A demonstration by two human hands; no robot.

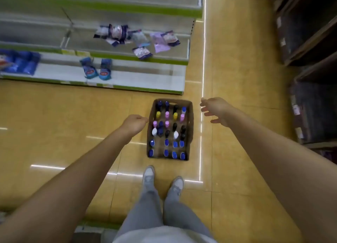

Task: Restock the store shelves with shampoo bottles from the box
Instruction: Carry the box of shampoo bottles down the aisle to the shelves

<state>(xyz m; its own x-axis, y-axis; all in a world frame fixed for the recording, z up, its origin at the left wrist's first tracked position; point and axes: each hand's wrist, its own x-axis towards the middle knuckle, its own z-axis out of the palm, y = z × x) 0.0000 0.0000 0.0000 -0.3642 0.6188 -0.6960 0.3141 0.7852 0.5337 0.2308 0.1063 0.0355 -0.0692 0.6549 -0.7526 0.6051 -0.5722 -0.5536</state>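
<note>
- So the box [170, 129] is parked on the tiled floor [73, 115], just in front of the shoes [162, 178] and near the corner of the low shelves [127, 74]. It's packed with upright shampoo bottles [166, 115], caps in blue, pink, yellow, black and white.
- Both arms are stretched down over it. The left hand [135, 123] is seen at the box's left wall with fingers curled in; nothing is held as far as can be told, though contact with the cardboard can't be made out.
- The right hand [216, 111] is held off to the right of the box, fingers spread loose, nothing gripped.
- Looks like the very start: no bottle lifted yet, only some pouches [138, 38] and blue packs [96, 69] are on the shelves.
- Next up, probably: a bend down is needed, then one bottle gets pinched by its neck without knocking its neighbours.
</note>
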